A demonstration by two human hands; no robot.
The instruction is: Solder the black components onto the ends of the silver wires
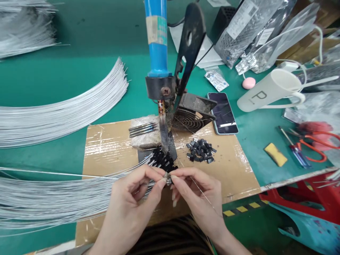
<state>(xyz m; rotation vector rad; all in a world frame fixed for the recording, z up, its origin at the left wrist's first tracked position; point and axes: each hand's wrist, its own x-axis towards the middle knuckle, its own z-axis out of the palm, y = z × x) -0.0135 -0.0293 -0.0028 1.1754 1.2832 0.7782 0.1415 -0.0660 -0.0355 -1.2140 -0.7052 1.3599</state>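
My left hand (139,198) and my right hand (199,194) meet at the front of the cardboard, fingertips nearly touching. Thumb and forefinger of each are pinched at a small dark connector with metal contacts (169,180), mostly covered by the fingertips. A thin white wire (87,175) runs from the left to behind my left hand. Thin solder wire (203,194) passes across my right hand. Just beyond the fingertips is a soldering iron (156,46), tip down in a stand, above a cluster of black connectors (162,161) on wire ends.
Loose black connectors (201,150) lie on the cardboard (233,170). Behind them are a small fan (192,113) and a phone (223,113). White wire bundles (66,117) spread at left. At right are a mug (271,90), a yellow sponge (275,154) and orange-handled scissors (316,150).
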